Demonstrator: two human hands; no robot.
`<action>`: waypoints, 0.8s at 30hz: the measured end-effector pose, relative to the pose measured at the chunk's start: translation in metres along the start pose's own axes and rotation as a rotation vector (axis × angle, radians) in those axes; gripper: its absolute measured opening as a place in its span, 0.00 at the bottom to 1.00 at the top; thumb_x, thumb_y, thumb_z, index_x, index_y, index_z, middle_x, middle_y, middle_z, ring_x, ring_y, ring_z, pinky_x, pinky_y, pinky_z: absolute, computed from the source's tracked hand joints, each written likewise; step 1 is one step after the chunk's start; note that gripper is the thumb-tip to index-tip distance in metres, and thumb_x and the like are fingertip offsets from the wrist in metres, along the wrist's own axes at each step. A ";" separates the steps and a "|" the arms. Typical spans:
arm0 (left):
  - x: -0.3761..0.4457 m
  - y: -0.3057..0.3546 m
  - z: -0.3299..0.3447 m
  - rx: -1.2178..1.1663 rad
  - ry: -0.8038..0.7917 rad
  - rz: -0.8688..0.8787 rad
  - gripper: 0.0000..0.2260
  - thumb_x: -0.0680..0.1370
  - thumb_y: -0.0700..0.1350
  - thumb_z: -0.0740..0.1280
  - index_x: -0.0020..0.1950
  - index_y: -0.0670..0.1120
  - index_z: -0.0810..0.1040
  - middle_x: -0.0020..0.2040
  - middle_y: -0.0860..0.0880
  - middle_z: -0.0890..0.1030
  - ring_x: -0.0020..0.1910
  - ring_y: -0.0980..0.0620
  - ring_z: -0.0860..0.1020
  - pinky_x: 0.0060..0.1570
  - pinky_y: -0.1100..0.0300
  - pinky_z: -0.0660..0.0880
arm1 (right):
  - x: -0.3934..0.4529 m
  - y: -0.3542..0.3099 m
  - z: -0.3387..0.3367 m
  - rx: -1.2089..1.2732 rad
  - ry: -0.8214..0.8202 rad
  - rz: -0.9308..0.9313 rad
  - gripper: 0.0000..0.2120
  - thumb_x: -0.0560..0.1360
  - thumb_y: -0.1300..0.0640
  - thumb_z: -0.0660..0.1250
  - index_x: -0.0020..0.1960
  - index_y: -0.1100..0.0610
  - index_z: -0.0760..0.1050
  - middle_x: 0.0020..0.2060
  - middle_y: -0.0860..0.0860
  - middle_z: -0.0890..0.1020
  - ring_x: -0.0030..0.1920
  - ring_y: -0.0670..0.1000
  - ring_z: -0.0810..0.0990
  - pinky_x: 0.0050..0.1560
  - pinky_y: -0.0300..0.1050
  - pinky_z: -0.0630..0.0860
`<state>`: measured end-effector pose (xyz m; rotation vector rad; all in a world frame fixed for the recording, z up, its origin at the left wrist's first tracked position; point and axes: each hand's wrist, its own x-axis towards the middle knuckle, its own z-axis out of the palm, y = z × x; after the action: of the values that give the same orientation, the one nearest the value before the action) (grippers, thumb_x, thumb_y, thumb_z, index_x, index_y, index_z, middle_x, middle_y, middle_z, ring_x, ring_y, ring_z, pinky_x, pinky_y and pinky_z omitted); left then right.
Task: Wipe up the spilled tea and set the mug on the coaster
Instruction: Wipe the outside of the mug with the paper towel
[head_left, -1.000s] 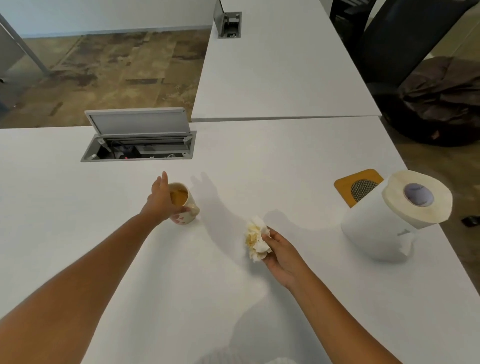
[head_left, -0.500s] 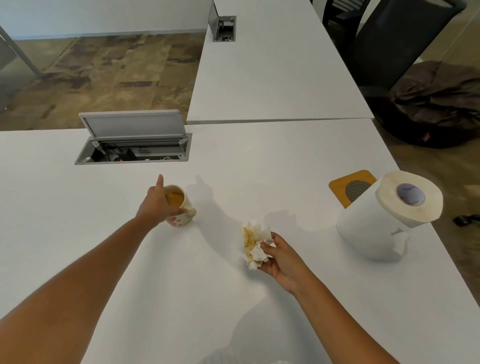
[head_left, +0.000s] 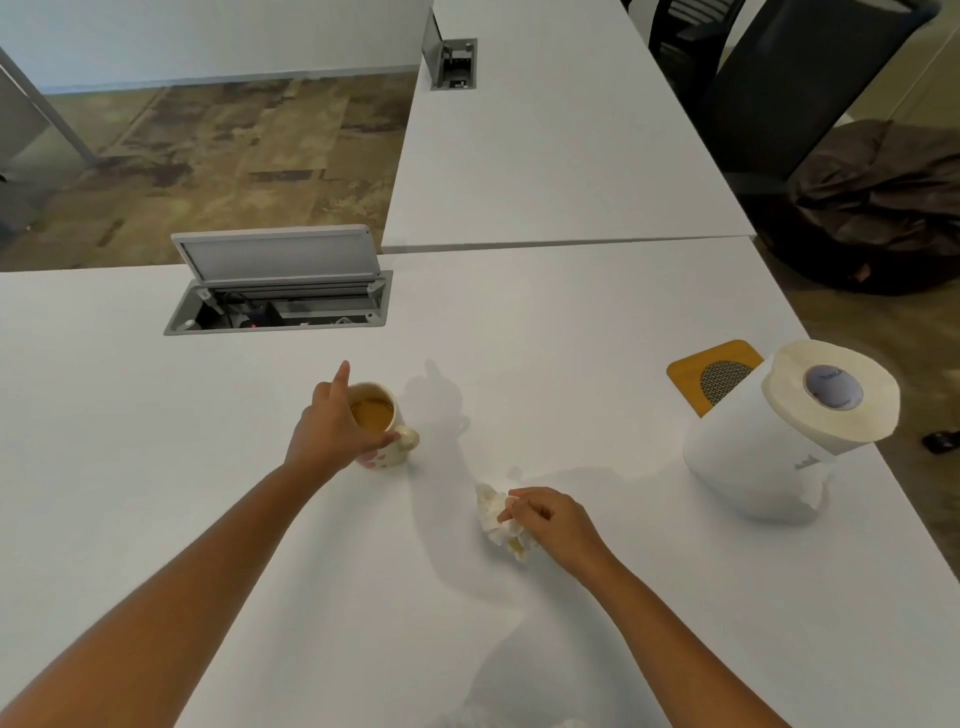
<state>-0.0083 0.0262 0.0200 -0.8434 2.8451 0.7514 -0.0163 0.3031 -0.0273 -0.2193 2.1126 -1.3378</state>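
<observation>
A cream mug (head_left: 387, 441) with pink marks, holding brown tea, stands on the white table (head_left: 519, 322) left of centre. My left hand (head_left: 332, 431) grips its near side, index finger raised. My right hand (head_left: 550, 519) presses a crumpled, tea-stained paper towel (head_left: 498, 519) onto the table to the mug's right. The orange coaster (head_left: 711, 371) with a mesh centre lies at the right edge, partly hidden by the paper towel roll.
A large paper towel roll (head_left: 779, 441) stands at the right edge, in front of the coaster. An open cable box (head_left: 280, 296) is set into the table behind the mug. A second white table, dark chairs and a dark beanbag lie beyond.
My right hand turned over and lowered the crumpled towel onto the table. My left hand has kept its grip on the mug, which has stayed in place.
</observation>
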 end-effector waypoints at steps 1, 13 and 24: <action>-0.003 0.003 -0.001 0.007 0.007 0.018 0.49 0.63 0.56 0.77 0.75 0.48 0.51 0.68 0.42 0.65 0.64 0.41 0.70 0.57 0.48 0.71 | 0.000 0.001 0.001 0.005 0.018 -0.010 0.05 0.75 0.55 0.66 0.45 0.46 0.79 0.54 0.45 0.79 0.52 0.46 0.77 0.51 0.32 0.71; -0.039 0.055 -0.018 0.074 0.055 0.210 0.43 0.61 0.65 0.73 0.69 0.48 0.63 0.63 0.48 0.67 0.58 0.47 0.73 0.51 0.54 0.75 | 0.005 -0.003 -0.004 0.251 0.148 -0.008 0.20 0.73 0.68 0.65 0.62 0.54 0.73 0.55 0.48 0.78 0.54 0.46 0.77 0.45 0.27 0.75; -0.076 0.090 -0.012 0.050 0.002 0.307 0.44 0.62 0.64 0.73 0.71 0.49 0.60 0.65 0.49 0.66 0.60 0.49 0.72 0.53 0.58 0.73 | 0.014 -0.009 0.005 0.345 0.109 0.139 0.14 0.73 0.60 0.69 0.57 0.56 0.71 0.53 0.52 0.80 0.51 0.49 0.79 0.49 0.39 0.76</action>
<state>0.0085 0.1238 0.0853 -0.4042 3.0178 0.7030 -0.0266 0.2889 -0.0266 0.1433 1.9031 -1.6305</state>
